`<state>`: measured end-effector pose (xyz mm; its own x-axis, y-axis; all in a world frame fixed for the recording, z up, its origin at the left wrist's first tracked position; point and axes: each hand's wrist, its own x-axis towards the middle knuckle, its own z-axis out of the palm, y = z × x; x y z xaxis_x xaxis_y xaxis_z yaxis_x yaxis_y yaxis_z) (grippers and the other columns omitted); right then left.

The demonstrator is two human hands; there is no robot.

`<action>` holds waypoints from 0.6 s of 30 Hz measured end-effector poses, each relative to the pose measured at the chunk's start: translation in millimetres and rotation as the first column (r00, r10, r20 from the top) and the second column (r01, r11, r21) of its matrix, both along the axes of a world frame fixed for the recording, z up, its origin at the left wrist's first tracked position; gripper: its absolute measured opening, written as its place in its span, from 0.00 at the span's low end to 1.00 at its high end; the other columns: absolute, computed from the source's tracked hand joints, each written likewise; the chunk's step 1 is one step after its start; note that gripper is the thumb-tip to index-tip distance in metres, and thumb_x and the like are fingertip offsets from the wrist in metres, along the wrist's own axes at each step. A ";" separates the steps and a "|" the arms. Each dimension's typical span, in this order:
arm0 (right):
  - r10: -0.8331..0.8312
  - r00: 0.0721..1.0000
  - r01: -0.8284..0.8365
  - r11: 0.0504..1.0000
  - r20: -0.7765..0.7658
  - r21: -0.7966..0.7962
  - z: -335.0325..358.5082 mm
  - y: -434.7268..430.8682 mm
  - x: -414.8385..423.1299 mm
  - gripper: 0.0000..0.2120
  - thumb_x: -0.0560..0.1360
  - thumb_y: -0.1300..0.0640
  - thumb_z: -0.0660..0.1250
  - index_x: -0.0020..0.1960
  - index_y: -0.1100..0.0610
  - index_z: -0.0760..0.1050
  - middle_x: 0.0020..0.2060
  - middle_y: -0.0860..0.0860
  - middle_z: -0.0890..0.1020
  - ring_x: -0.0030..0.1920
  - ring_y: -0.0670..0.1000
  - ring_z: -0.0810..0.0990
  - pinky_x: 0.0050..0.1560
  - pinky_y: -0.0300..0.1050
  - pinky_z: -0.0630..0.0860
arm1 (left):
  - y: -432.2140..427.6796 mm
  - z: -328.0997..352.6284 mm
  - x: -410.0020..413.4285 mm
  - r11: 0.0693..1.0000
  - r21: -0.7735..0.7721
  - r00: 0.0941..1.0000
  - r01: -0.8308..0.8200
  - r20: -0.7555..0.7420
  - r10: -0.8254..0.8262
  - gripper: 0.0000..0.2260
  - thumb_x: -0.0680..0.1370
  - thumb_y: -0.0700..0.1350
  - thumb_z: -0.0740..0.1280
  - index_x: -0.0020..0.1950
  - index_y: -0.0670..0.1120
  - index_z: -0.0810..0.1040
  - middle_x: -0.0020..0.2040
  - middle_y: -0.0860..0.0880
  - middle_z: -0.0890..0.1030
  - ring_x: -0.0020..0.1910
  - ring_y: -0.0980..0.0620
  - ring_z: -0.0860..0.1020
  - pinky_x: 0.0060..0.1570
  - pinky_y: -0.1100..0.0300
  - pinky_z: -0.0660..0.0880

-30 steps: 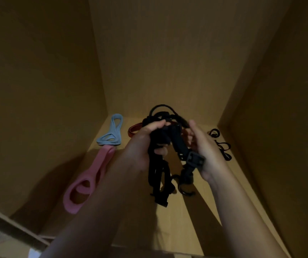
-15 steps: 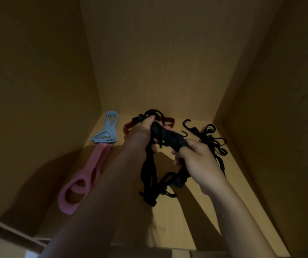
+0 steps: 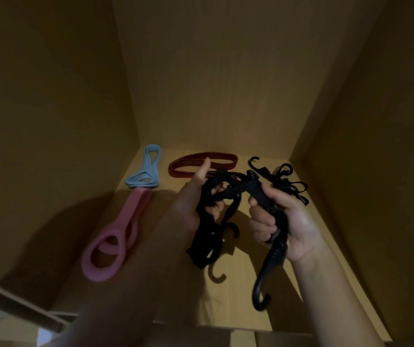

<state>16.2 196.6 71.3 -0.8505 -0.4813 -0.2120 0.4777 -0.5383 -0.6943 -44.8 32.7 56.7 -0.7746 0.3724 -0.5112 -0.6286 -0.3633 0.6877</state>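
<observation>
left hand (image 3: 195, 209): curled round black cords (image 3: 229, 194)
right hand (image 3: 284, 221): I grip one cord, hook (image 3: 261, 296) dangling
risk: hook may snag loops and tangle; cords could slip my left grip

Tall brown cardboard walls (image 3: 200, 71), paler cardboard floor (image 3: 228, 306), dim warm light, deep shadows
</observation>
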 end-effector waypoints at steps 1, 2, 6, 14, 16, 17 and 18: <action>-0.033 0.999 0.033 0.999 0.003 0.034 4.1 -2.6 -1.1 0.16 0.74 0.50 0.58 0.35 0.58 0.75 0.19 0.48 0.71 0.18 0.44 0.68 0.18 0.34 0.67 | 4.8 -5.5 4.3 0.999 0.029 0.999 0.044 0.006 -0.044 0.27 0.68 0.71 0.60 0.35 0.46 0.72 0.30 0.52 0.68 0.21 0.58 0.68 0.18 0.69 0.61; -0.057 0.998 0.056 0.996 -0.001 0.072 7.8 -6.4 -1.6 0.16 0.73 0.50 0.58 0.35 0.58 0.75 0.19 0.48 0.70 0.18 0.45 0.67 0.18 0.34 0.67 | 10.4 -10.6 8.8 0.997 0.058 0.998 0.059 0.000 -0.060 0.28 0.67 0.72 0.59 0.36 0.47 0.73 0.31 0.52 0.69 0.21 0.58 0.68 0.18 0.68 0.62; -0.126 0.992 0.119 0.962 0.013 0.245 9.0 -17.7 -4.2 0.15 0.76 0.49 0.58 0.39 0.59 0.74 0.20 0.49 0.70 0.20 0.47 0.67 0.26 0.40 0.73 | 25.8 -26.2 32.2 0.999 -0.036 0.984 0.010 -0.179 -0.016 0.26 0.75 0.69 0.50 0.39 0.49 0.73 0.29 0.54 0.77 0.23 0.60 0.74 0.21 0.68 0.70; -0.066 0.998 0.051 0.890 0.019 0.452 12.6 -23.3 5.3 0.14 0.78 0.51 0.58 0.41 0.60 0.73 0.20 0.50 0.72 0.18 0.45 0.69 0.18 0.34 0.68 | 23.0 -4.8 28.5 0.991 0.032 0.979 0.132 -0.164 -0.125 0.22 0.71 0.65 0.62 0.35 0.46 0.74 0.21 0.52 0.74 0.19 0.55 0.74 0.27 0.64 0.71; 0.044 0.999 -0.027 0.854 -0.020 0.520 11.0 -26.2 10.0 0.14 0.77 0.50 0.59 0.40 0.59 0.72 0.20 0.50 0.72 0.18 0.45 0.69 0.19 0.33 0.66 | 20.2 2.3 16.5 0.998 0.051 0.993 0.045 -0.113 -0.039 0.16 0.73 0.58 0.64 0.39 0.45 0.78 0.26 0.51 0.74 0.22 0.55 0.73 0.31 0.61 0.68; 0.101 0.994 -0.064 0.836 -0.038 0.545 10.3 -28.4 12.2 0.15 0.77 0.50 0.58 0.39 0.59 0.72 0.20 0.50 0.71 0.18 0.46 0.68 0.19 0.34 0.65 | 18.7 4.7 10.0 0.997 0.070 0.996 -0.014 -0.084 0.020 0.13 0.74 0.54 0.65 0.38 0.45 0.78 0.29 0.51 0.73 0.23 0.56 0.72 0.31 0.62 0.68; 0.157 0.986 -0.097 0.815 -0.057 0.572 10.4 -30.6 14.6 0.16 0.77 0.49 0.58 0.38 0.59 0.72 0.20 0.50 0.71 0.19 0.46 0.68 0.20 0.35 0.65 | 17.9 8.7 4.1 0.994 0.092 0.997 -0.065 -0.043 0.069 0.11 0.75 0.51 0.64 0.36 0.46 0.76 0.30 0.52 0.72 0.24 0.56 0.71 0.29 0.64 0.69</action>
<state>30.8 166.0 81.7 -0.8209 -0.4072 -0.4003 0.4287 0.0237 -0.9032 -40.7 50.6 65.4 -0.8212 0.3618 -0.4413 -0.5693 -0.4654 0.6777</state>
